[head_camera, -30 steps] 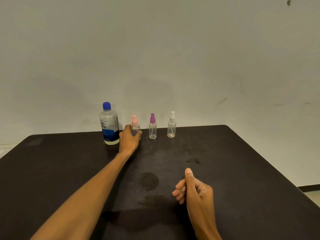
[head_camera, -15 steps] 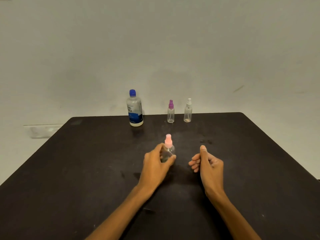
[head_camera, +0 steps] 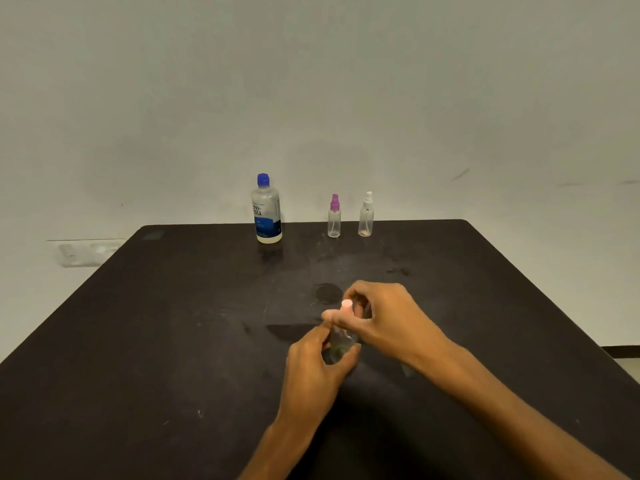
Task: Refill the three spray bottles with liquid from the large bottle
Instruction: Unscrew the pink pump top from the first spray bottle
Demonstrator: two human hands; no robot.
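A small clear spray bottle with a pink top stands in the middle of the black table. My left hand grips its clear body low down. My right hand curls its fingers and thumb round the pink top from the right. The large clear bottle with a blue cap and blue label stands upright at the table's far edge. To its right stand a purple-topped spray bottle and a white-topped spray bottle, both upright and apart from my hands.
A dark round stain marks the table just behind my hands. A pale wall rises right behind the far edge. A white socket plate sits low on the wall at the left.
My left hand has pulled the pink-topped bottle from the back row to the table's middle. My right hand has moved in and closed round its pink top.
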